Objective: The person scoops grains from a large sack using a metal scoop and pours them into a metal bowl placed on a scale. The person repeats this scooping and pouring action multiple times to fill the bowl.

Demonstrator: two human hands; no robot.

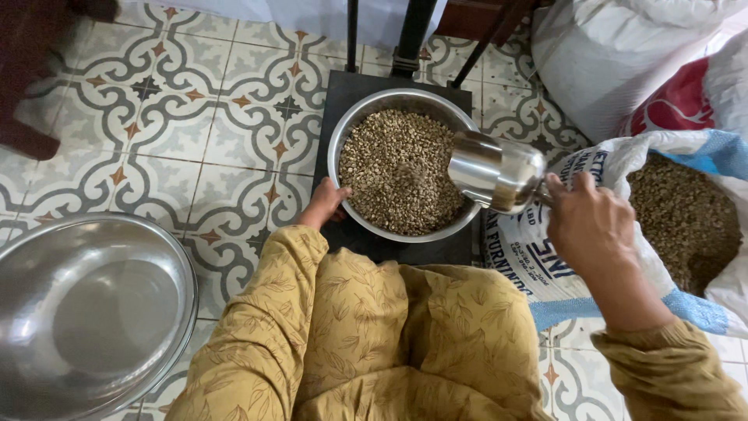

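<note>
Gripping the steel scoop (495, 171) in my right hand (588, 226), I tip it over the bowl of beans (397, 168); my left hand (326, 201) clasps that bowl's near rim.

Nearest, my sleeves and lap; right wrist bent, the scoop's mouth tilted down over the bowl's right edge; it stands heaped nearly to the brim on a dark scale platform (351, 93), so filling looks almost done; the open sack (686, 218) at my right holds plenty more; an empty steel basin (93, 312) waits at left.
</note>
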